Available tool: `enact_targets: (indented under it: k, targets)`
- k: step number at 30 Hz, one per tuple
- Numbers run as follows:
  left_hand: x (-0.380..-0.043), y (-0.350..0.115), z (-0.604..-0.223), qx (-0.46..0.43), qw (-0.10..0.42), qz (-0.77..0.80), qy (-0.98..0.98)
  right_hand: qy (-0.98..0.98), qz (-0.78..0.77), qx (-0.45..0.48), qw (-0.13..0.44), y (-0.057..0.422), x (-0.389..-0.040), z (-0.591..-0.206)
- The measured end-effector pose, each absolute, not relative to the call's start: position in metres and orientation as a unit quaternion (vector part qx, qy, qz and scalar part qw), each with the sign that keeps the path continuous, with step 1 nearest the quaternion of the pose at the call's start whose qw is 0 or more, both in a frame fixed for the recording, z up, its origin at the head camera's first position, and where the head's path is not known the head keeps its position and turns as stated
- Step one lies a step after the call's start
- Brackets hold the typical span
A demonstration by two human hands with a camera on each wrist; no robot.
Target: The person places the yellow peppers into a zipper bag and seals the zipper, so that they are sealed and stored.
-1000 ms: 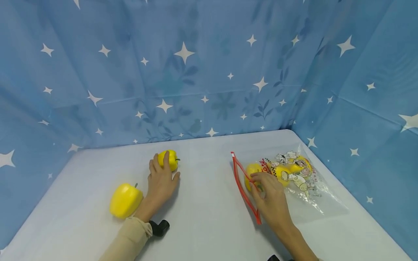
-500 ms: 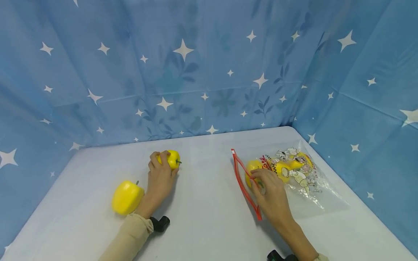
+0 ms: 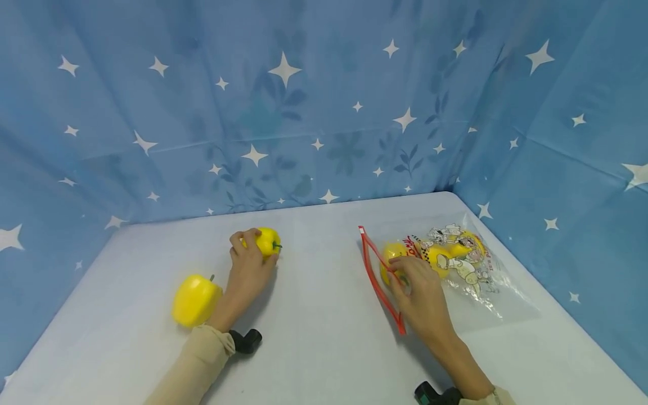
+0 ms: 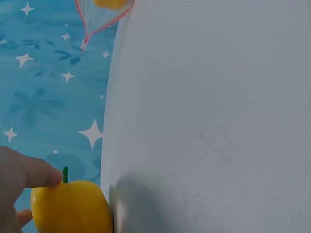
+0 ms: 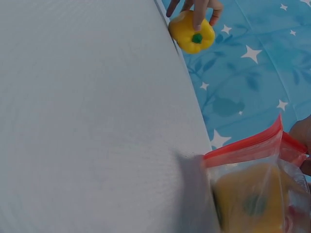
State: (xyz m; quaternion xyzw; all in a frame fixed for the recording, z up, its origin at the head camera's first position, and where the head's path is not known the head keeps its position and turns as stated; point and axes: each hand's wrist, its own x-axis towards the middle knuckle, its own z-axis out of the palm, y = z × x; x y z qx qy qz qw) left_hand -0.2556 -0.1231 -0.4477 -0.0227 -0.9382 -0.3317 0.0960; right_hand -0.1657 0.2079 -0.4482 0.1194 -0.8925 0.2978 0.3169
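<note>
At the far side of the table, my left hand (image 3: 247, 275) grips a small yellow bell pepper (image 3: 269, 241), its green stem turned to the right. The left wrist view shows a fingertip on the top of this bell pepper (image 4: 73, 208), close by the stem. On the right, my right hand (image 3: 424, 295) pinches the red zip edge of a clear printed zip bag (image 3: 498, 301), and its mouth stands partly parted. Yellow produce (image 3: 392, 253) lies inside the bag, one piece a bell pepper with a green stem (image 5: 253, 204). Print and fingers partly hide the contents.
Left of my left forearm sits another, larger yellow bell pepper (image 3: 196, 301), close beside the wrist. The white table (image 3: 314, 315) meets a blue starred curtain (image 3: 324, 112) at the back and right. Black wrist devices (image 3: 246, 341) are strapped to both arms.
The left fingers have curled more closely round the small bell pepper, which has shifted slightly right. The right hand keeps its pinch on the bag's edge. The head view has tilted a little.
</note>
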Motion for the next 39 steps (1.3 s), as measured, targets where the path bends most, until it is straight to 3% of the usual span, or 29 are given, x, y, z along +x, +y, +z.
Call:
enact_targets:
  k: [11, 21, 39]
  targets:
    - [-0.257, -0.122, -0.436, -0.013, 0.046, -0.390, -0.920, -0.887, 0.307, 0.121, 0.324, 0.206, -0.167, -0.448]
    - [-0.257, -0.125, -0.429, -0.028, 0.038, -0.451, -0.891, -0.878, 0.308, 0.144, 0.337, 0.205, -0.173, -0.446]
    - [-0.247, -0.100, -0.432, -0.013, -0.164, -0.646, -0.745, -0.883, 0.297, 0.136, 0.336, 0.208, -0.164, -0.449]
